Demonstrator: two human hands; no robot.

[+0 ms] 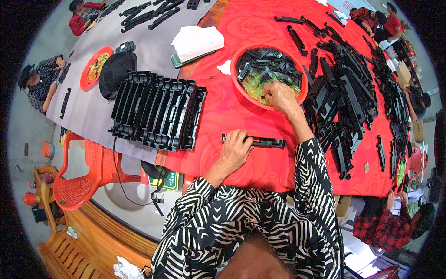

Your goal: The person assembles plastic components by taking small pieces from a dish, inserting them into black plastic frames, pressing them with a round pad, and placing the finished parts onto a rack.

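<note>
Black strip (272, 142) lies mid-frame, its left end held under the left hand (234, 151), with bare counter (274, 172) toward the near edge. Above, inside the red basin's rim (246, 99), the right hand (281, 96) bunches narrow; whether it grips anything, I cannot tell.

Pretty bright overall, can't really tell where the light's coming from. The white paper (197, 41) looks almost blown out, stacked black strips (155, 111) catch glints. Fisheye bends the wooden bench (104, 230), rim goes black, detail gets kinda soft out there.
</note>
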